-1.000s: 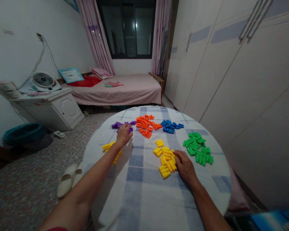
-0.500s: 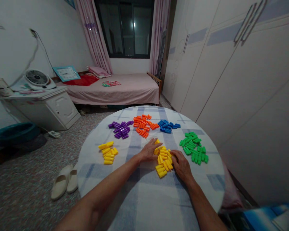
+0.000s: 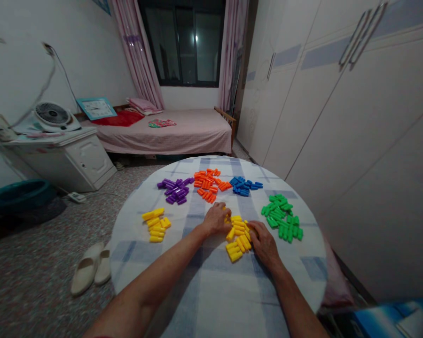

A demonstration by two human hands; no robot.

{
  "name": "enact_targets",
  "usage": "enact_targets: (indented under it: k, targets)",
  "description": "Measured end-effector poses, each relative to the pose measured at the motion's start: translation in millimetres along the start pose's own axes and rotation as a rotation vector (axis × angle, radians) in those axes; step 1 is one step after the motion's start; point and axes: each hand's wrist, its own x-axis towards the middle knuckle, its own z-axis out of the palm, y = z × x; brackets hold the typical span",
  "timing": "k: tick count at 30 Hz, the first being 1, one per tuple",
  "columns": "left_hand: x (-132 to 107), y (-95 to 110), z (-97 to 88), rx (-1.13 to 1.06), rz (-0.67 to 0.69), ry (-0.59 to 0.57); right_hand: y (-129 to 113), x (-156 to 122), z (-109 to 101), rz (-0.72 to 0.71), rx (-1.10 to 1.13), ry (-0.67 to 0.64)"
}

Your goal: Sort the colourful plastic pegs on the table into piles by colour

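In the head view, my left hand (image 3: 216, 219) curls its fingers around a few yellow plastic pieces at the upper left of a yellow pile (image 3: 238, 230). These pieces are short tubes, like caps, partly hidden by my fingers. My right hand (image 3: 265, 240) rests along the right side of that pile, loosely bent with thumb and fingers apart, fingertips touching its edge. To the left lies a smaller group of yellow pieces (image 3: 156, 226), roughly lined up.
A round table (image 3: 215, 300) wears a checked cloth. Behind the hands lie purple pieces (image 3: 176, 191), orange pieces (image 3: 207, 183) and blue pieces (image 3: 243, 186). Green pieces (image 3: 280, 213) are at the right. Beyond stand a bed (image 3: 183, 131) and a wardrobe (image 3: 338, 141).
My left hand's fingers have curled in over yellow pieces, and it has drawn slightly left, away from the pile. My right hand stays at the pile's right side.
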Motion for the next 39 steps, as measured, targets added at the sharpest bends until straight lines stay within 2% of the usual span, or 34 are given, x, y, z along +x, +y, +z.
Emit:
enact_targets:
  k: [5,11,17,21,29,34,37,39]
  targets:
    - [-21.9,5.3,1.3,0.060,-0.066,0.070,-2.1,-0.7,-1.0,0.006,0.004,-0.002]
    - [-77.5,2.0,-8.3,0.080,-0.089,0.128,1.4,-1.3,0.7,0.004,0.014,0.001]
    - [-133.0,-10.0,-23.0,0.218,-0.146,0.196,0.6,-1.0,2.0,-0.003,0.011,0.015]
    - [-154.7,-23.4,-29.3,0.291,-0.184,0.229,-1.7,-0.8,1.2,-0.006,0.015,0.021]
    - [-157.7,-45.3,-29.6,0.379,-0.251,0.270,-2.3,-0.4,1.1,-0.008,0.006,0.018]
    - [-156.8,-59.0,-27.0,0.347,-0.288,0.356,-3.2,-0.2,1.0,-0.002,0.013,0.029]
    - [-149.3,-52.9,-26.8,0.181,-0.228,0.395,-3.5,-0.3,0.7,0.005,0.027,0.021]
    - [-139.0,-37.7,-26.6,0.025,-0.173,0.352,-3.0,-0.4,0.5,0.013,0.034,0.016]
